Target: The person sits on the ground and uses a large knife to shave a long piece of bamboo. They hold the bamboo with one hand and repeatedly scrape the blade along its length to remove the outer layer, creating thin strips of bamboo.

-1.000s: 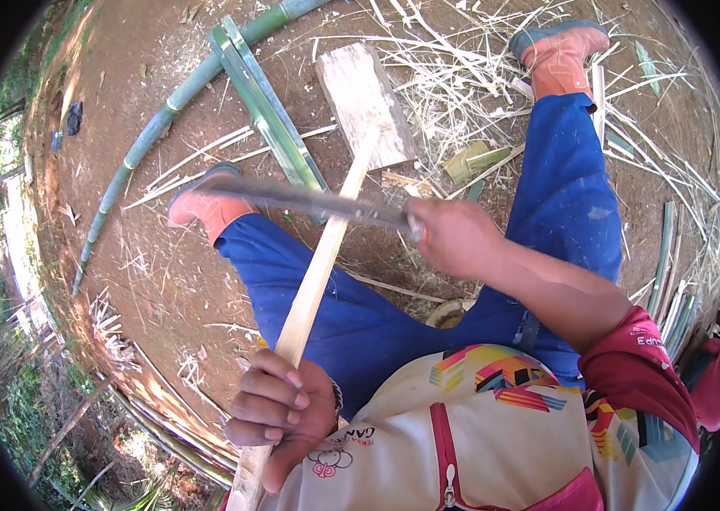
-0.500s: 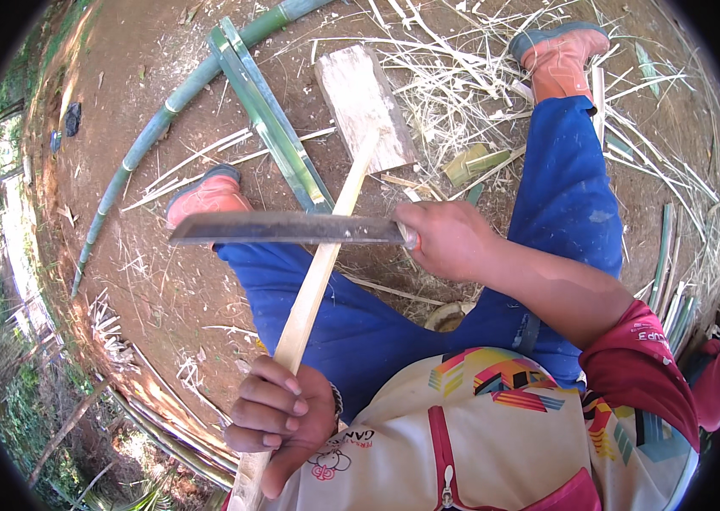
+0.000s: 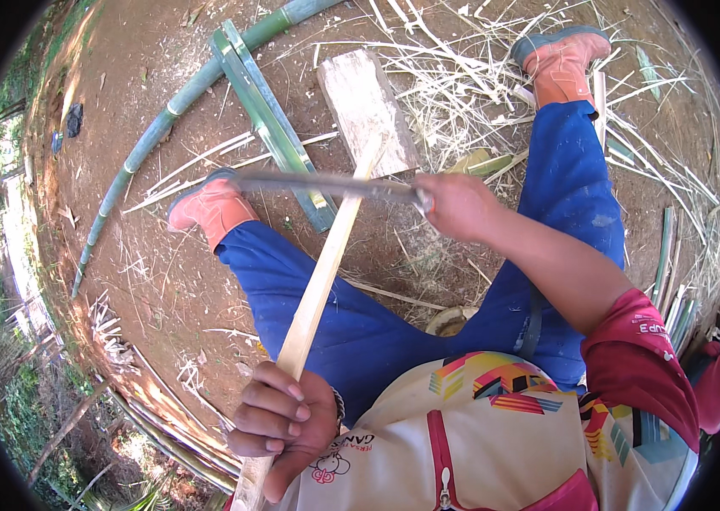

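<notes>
My left hand point(image 3: 287, 417) is closed around the lower part of a pale split bamboo strip point(image 3: 319, 294), close to my belly. The strip slants up and away, its far end resting on a rough wooden block point(image 3: 366, 106) on the ground. My right hand point(image 3: 460, 204) grips a machete point(image 3: 326, 184) by its handle, which the fingers mostly hide. The blade, smeared by motion, lies crosswise over the strip near its far end and points left. Whether the edge touches the strip I cannot tell.
Split green bamboo lengths point(image 3: 270, 128) lie left of the block, beside a long bamboo pole point(image 3: 151, 136). Thin shavings point(image 3: 462, 94) litter the ground beyond. My boots point(image 3: 211, 209) are spread on either side. Another person's red sleeve point(image 3: 717, 392) shows at the right edge.
My right hand and the machete have moved away from my body along the strip, toward the block. My left hand and the strip have hardly moved.
</notes>
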{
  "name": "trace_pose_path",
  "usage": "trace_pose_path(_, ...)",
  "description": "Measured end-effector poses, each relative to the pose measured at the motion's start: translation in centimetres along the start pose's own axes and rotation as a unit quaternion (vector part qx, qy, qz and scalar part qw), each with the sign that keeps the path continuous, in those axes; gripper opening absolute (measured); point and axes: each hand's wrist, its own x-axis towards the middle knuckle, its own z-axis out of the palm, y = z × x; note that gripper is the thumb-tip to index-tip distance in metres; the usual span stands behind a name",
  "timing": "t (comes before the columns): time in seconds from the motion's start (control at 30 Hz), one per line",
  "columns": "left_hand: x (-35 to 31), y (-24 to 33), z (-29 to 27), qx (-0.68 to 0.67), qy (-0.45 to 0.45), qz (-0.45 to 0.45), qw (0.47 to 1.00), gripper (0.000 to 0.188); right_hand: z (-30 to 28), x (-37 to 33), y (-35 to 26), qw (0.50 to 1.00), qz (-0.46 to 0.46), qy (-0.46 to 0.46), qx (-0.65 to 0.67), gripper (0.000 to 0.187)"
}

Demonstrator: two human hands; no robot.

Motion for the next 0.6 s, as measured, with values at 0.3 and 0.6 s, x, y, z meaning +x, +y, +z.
trace_pose_path(0.3, 0.1, 0.0, -0.1, -0.004, 0.004, -0.003, 1.0, 0.053, -0.4, -0.1, 0.7, 0.999, -0.006, -0.001, -0.04, 0.039)
trace_pose_path(0.6, 0.3, 0.2, 0.0, 0.002, -0.001, -0.008, 1.0, 0.053, 1.0, 2.0, 3.9, 0.999, 0.025, 0.043, 0.005, 0.034)
